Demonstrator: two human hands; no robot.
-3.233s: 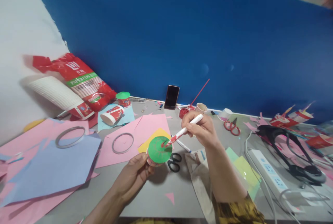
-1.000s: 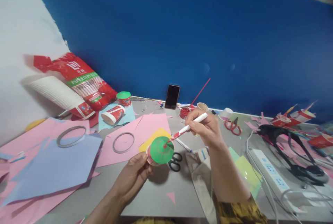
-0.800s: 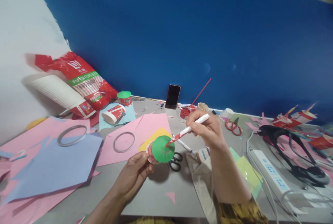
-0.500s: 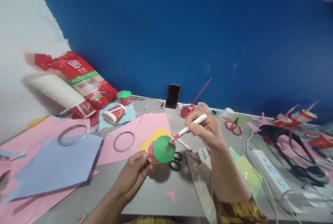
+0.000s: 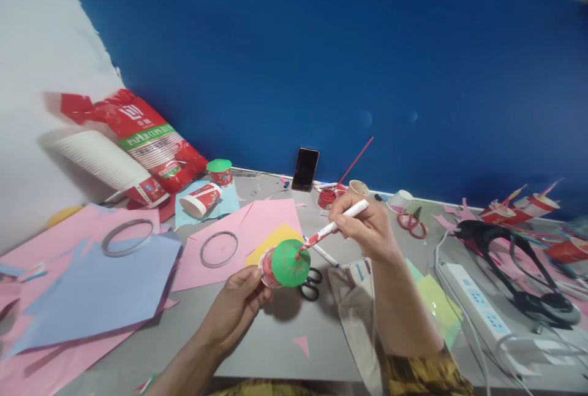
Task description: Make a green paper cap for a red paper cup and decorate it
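Observation:
My left hand (image 5: 243,301) is closed around a red patterned paper cup (image 5: 266,268), tilted so its end faces me. A round green paper disc (image 5: 289,270) covers that end, with faint reddish lines drawn near its middle. In my right hand (image 5: 367,224) is a white and red marker (image 5: 337,223), gripped like a pen, its red tip touching the disc. Black-handled scissors (image 5: 311,292) lie on the table behind the disc, their blades hidden. Beyond them rests another white marker (image 5: 324,253), partly covered.
Pink paper (image 5: 275,212), a blue sheet (image 5: 105,292) and grey rings (image 5: 219,249) lie on the left. A green-topped cup (image 5: 220,173) and a phone (image 5: 305,169) stand at the back. Red scissors (image 5: 413,224), a cloth (image 5: 358,298) and a power strip (image 5: 478,304) are on the right.
Both hands stay almost where they were. The marker tip has shifted very slightly on the green disc.

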